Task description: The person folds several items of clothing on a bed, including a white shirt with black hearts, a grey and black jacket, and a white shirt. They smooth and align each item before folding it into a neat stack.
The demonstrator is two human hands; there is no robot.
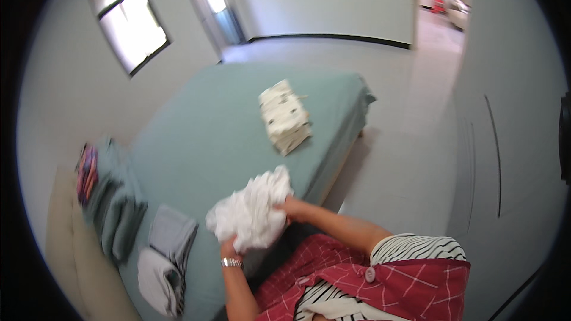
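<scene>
A bunched white cloth [252, 209] is held up in front of me at the bed's near edge. My left hand [231, 247], with a metal-banded watch [232, 262] at the wrist, grips its lower left side. On its right side my right hand [292, 209] is closed on the fabric. The fingers of both hands are partly hidden by the folds. Beyond the cloth, a folded cream bedding bundle with dark marks [285, 116] lies on the bed's green sheet [214, 111].
Folded grey clothes [171, 232], a light folded garment [156, 281], rolled dark green bedding [118, 223] and colourful folded cloths [87, 174] lie along the left, near the padded headboard [76, 249]. A wall [513, 142] stands at the right, with a doorway beyond the tiled floor [401, 156].
</scene>
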